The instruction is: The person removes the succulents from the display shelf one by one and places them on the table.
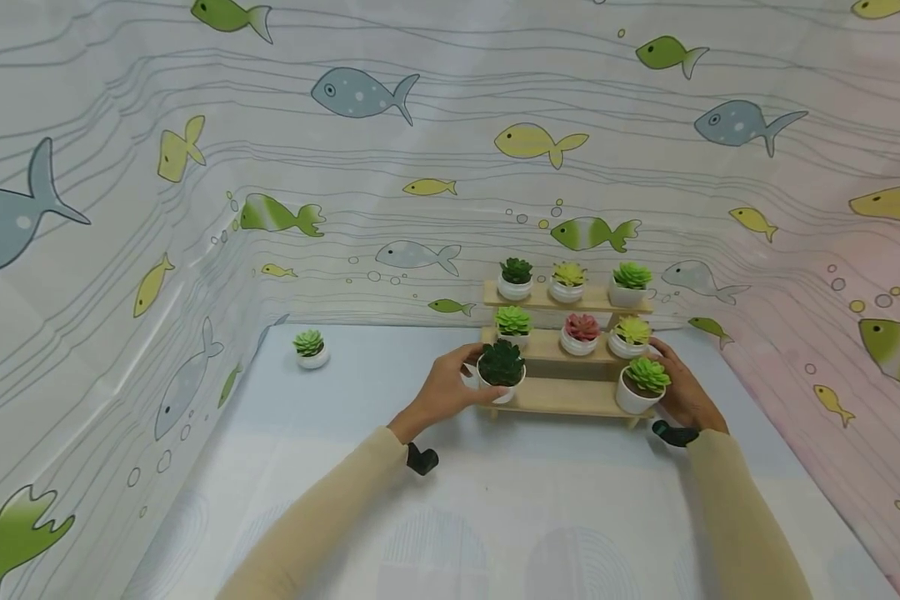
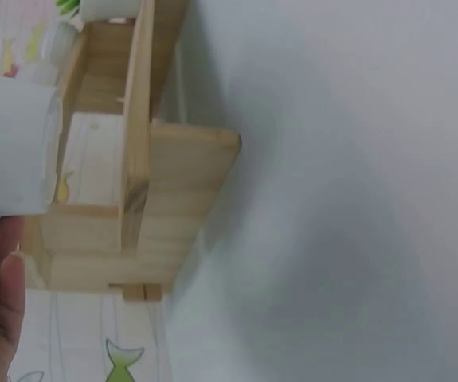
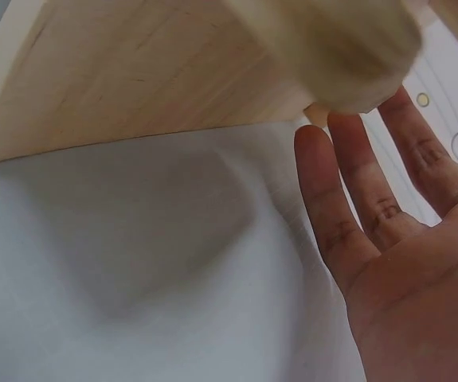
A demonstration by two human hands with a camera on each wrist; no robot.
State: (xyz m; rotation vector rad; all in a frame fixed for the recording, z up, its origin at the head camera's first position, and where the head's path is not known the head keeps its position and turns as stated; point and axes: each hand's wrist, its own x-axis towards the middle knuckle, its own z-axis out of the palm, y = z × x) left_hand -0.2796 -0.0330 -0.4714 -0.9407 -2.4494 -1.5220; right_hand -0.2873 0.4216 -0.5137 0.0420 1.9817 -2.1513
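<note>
My left hand (image 1: 447,387) grips a white pot (image 2: 13,151) holding a dark green succulent (image 1: 501,363). The pot is at the left end of the bottom tier of a wooden three-tier stand (image 1: 566,397); whether it touches the board I cannot tell. My right hand (image 1: 682,392) is at the stand's right side, behind a potted bright green succulent (image 1: 642,385) on the same tier. In the right wrist view, its fingers (image 3: 358,179) extend fairly straight by the stand's wooden edge (image 3: 356,64); the thumb is hidden.
Above, the middle tier bears a green, a red (image 1: 581,332) and a yellow-green succulent (image 1: 632,335). On the top tier stand three more, including a dark green one (image 1: 516,277). Another small potted succulent (image 1: 311,348) is on the table's far left. Fish-patterned cloth walls (image 1: 390,192) surround the table.
</note>
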